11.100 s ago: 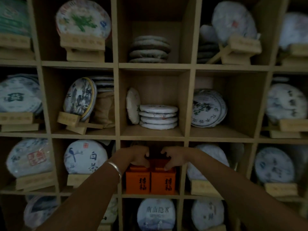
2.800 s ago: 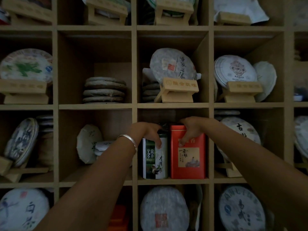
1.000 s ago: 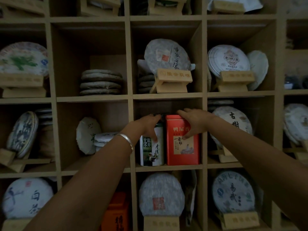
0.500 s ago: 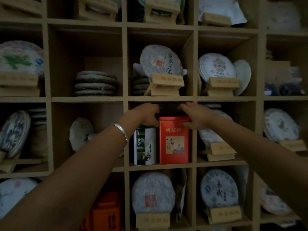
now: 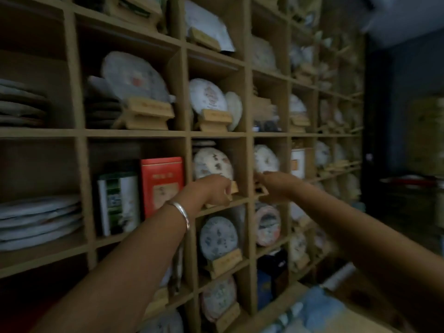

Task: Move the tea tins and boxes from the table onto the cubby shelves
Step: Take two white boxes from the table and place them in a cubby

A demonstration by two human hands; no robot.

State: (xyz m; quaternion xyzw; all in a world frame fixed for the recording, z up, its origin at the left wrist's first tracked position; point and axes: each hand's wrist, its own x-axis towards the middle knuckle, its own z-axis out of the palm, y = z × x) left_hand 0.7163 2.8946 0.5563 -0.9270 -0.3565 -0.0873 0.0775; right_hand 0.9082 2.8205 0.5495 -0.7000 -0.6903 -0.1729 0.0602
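Note:
A green-and-white tea tin [image 5: 119, 203] and a taller red tea box [image 5: 161, 186] stand upright side by side in one cubby of the wooden shelf wall [image 5: 185, 134]. My left hand [image 5: 211, 191], with a silver bangle on the wrist, hovers to the right of the red box in front of the neighbouring cubby. It holds nothing and its fingers are loosely curled. My right hand [image 5: 271, 185] is further right, empty, in front of the shelf divider. Both hands are blurred by motion.
Wrapped round tea cakes on wooden stands [image 5: 144, 111] fill most cubbies, and flat stacks of cakes [image 5: 36, 222] lie at the left. At the lower right are blurred bluish items [image 5: 319, 311] on a surface. A dark wall [image 5: 408, 116] closes the right side.
Both hands have let go of the tin and the red box and pulled back to the right. My view has swung right, so the shelf wall now runs off at an angle.

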